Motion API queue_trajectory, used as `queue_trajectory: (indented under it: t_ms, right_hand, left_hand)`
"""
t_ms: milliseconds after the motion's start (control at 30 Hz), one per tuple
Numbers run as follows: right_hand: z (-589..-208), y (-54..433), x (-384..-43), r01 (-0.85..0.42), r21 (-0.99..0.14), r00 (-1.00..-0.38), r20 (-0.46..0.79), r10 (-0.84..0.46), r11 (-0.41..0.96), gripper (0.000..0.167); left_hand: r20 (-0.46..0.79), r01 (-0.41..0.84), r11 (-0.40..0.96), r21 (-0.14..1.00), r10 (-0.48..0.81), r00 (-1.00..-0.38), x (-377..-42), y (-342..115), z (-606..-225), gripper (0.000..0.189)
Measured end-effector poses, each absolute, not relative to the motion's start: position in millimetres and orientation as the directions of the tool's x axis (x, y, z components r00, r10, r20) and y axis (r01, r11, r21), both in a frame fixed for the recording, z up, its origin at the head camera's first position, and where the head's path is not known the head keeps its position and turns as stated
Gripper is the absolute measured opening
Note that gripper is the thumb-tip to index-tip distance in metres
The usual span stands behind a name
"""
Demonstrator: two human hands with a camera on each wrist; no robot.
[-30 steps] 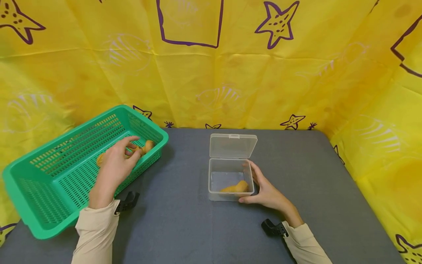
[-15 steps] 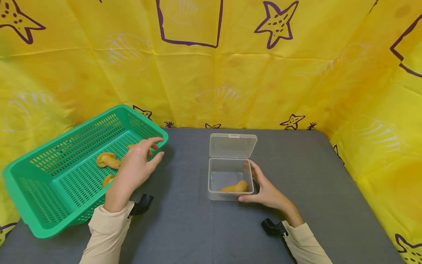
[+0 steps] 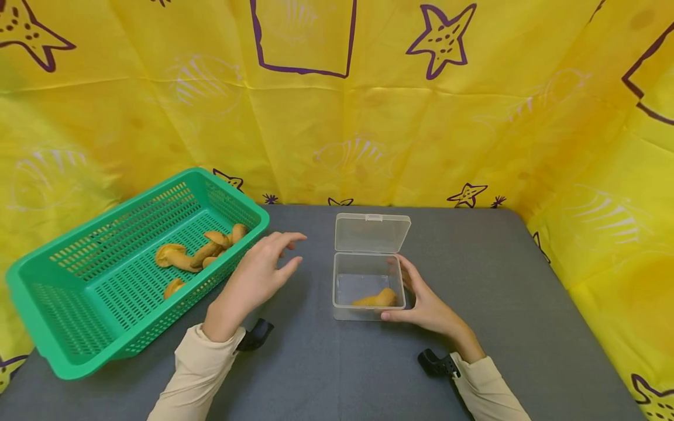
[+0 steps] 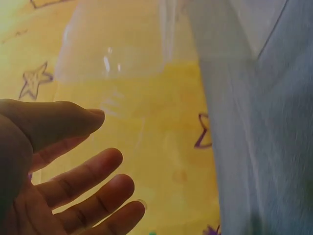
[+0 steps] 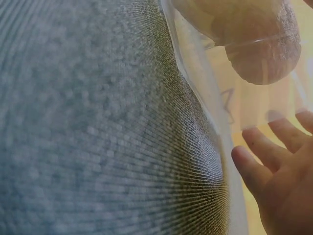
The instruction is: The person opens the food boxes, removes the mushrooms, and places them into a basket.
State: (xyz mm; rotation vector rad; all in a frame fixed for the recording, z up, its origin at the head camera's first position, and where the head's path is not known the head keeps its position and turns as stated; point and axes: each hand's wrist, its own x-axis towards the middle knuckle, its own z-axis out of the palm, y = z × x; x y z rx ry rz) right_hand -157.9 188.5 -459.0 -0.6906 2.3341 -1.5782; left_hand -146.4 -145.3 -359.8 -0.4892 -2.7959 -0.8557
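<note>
My left hand (image 3: 258, 269) is in the air between the green basket (image 3: 129, 345) and the clear plastic box (image 3: 342, 314). Its fingers are spread and relaxed, and the left wrist view shows nothing between thumb (image 4: 63, 122) and fingers. With its hinged lid (image 3: 372, 233) raised, the box stands on the table. One yellow-brown mushroom (image 3: 381, 298) lies inside, toward the front right. My right hand (image 3: 429, 307) holds the box at its right side, thumb at the front corner and fingers along the wall. Several similar mushrooms (image 3: 176, 257) lie in the basket's right half.
A dark grey cloth (image 3: 305, 368) covers the table. Behind and to the right hangs a yellow curtain (image 3: 337, 140) printed with starfish and fish. The basket stands at an angle on the left, its rim higher than the mushrooms inside. Each wrist bears a black camera mount (image 3: 256, 335).
My left hand has come up out of the basket and moved right toward the box, uncovering the mushrooms behind it. The right hand and the box have stayed in place.
</note>
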Motion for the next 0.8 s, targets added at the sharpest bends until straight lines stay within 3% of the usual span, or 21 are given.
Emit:
queue_trajectory:
  t_ms: [467,800]
  right_hand:
    - [-460.8,189.2,-159.1,-0.255,-0.916,-0.862,0.070,-0.503,0.309,0.111]
    - [-462.1,189.0,-160.9,-0.245,-0.920,-0.859,0.061,-0.509,0.304,0.112]
  left_hand:
    - [0.209,0.523,0.682,0.511,0.492,-0.845,-148.1,-94.7,-365.8,0.040]
    - [0.149,0.540,0.626,0.563,0.566,-0.811,-153.1,-76.4,-366.6,0.045]
